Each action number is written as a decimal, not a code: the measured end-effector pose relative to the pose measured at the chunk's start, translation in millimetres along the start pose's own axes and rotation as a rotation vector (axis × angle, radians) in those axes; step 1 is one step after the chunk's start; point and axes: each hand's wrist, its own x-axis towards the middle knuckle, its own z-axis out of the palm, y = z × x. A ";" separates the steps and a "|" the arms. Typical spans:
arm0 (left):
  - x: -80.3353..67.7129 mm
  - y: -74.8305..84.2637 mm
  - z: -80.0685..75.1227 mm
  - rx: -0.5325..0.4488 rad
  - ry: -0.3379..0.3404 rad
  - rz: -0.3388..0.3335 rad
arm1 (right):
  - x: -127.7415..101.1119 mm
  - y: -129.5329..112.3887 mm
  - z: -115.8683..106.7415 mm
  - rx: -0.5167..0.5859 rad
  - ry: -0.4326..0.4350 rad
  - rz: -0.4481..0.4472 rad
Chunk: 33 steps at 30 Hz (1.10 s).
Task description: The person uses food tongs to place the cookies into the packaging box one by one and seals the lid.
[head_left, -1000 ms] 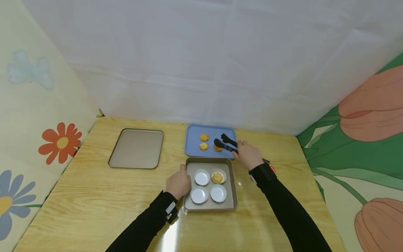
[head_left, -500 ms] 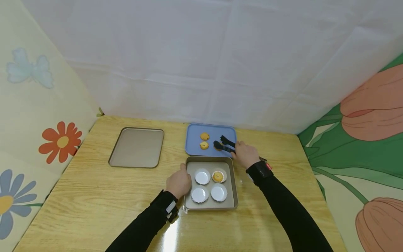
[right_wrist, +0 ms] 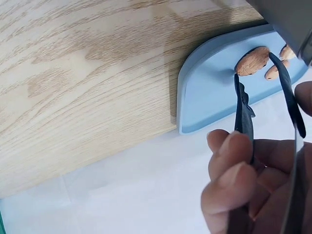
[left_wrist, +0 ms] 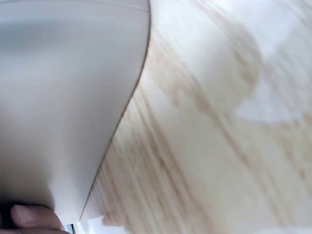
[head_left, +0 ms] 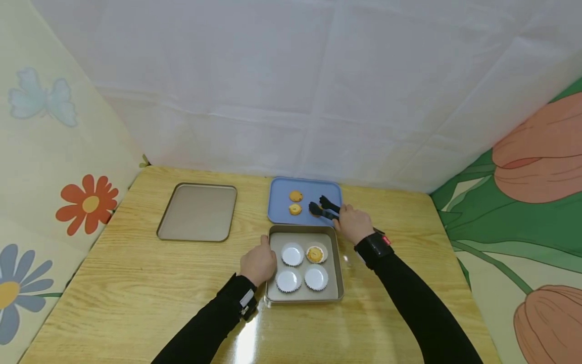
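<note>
My right hand [head_left: 354, 224] grips black tongs [head_left: 324, 207], tips straddling a cookie [right_wrist: 252, 61] on the blue tray [head_left: 279, 205]. My left hand [head_left: 257, 262] holds the square baking pan's [head_left: 337, 283] left rim on the counter [head_left: 136, 283].

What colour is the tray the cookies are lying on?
Light blue tray, clearest in the head view.

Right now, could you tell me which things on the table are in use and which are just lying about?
In use: black tongs, right hand, blue tray, pastries, metal pan, paper cups, left hand.
Lying about: flat baking sheet.
</note>
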 end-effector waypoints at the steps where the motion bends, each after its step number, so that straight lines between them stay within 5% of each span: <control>1: 0.2 0.0 0.1 -0.001 -0.001 0.000 | -0.2 -0.7 -0.8 -0.001 -0.002 -0.002; 33: 0.9 0.1 0.5 -0.004 -0.014 -0.010 | 1.1 -1.4 -2.4 0.083 -0.071 -0.043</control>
